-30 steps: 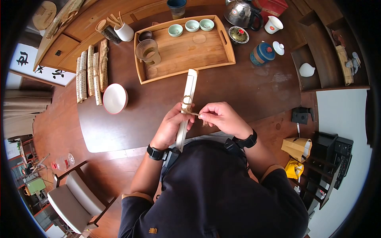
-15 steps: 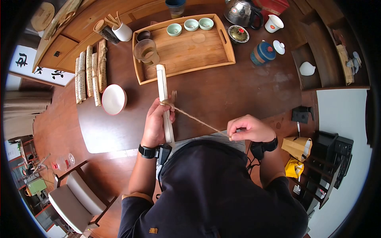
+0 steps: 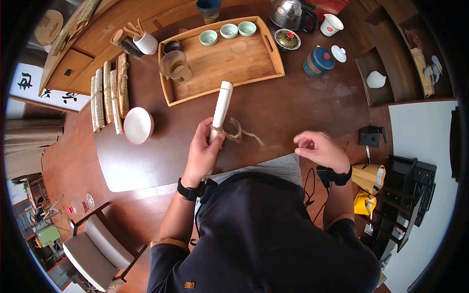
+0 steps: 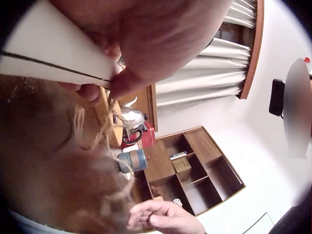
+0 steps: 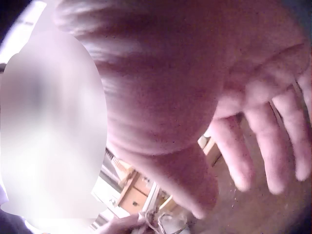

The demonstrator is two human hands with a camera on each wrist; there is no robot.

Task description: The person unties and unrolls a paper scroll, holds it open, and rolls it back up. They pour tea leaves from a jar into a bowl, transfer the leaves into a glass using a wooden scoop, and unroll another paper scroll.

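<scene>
My left hand (image 3: 202, 150) grips a slim cream-coloured scroll (image 3: 222, 105) around its lower part, its upper end pointing toward the tray. Brown twine (image 3: 238, 128) circles the scroll by the thumb, and its loose end curls off to the right. In the left wrist view, a dark seam runs along the scroll (image 4: 53, 46), with twine (image 4: 108, 126) hanging below the fingers. Well to the right, over the table's front edge, my right hand (image 3: 320, 150) holds nothing. Its fingers (image 5: 273, 161) hang apart and loosely bent in the right wrist view.
A wooden tray (image 3: 220, 61) with small cups and a glass pitcher stands ahead. At left are several tied scrolls (image 3: 108, 97) and a white bowl (image 3: 138, 125). A kettle (image 3: 288, 14), a blue jar (image 3: 318, 61) and a white lid (image 3: 338, 53) stand at the back right.
My right hand first pinched the twine near the scroll, pulled it out to the right, then let it go. The scroll swung left, then tilted back to the right in my left hand.
</scene>
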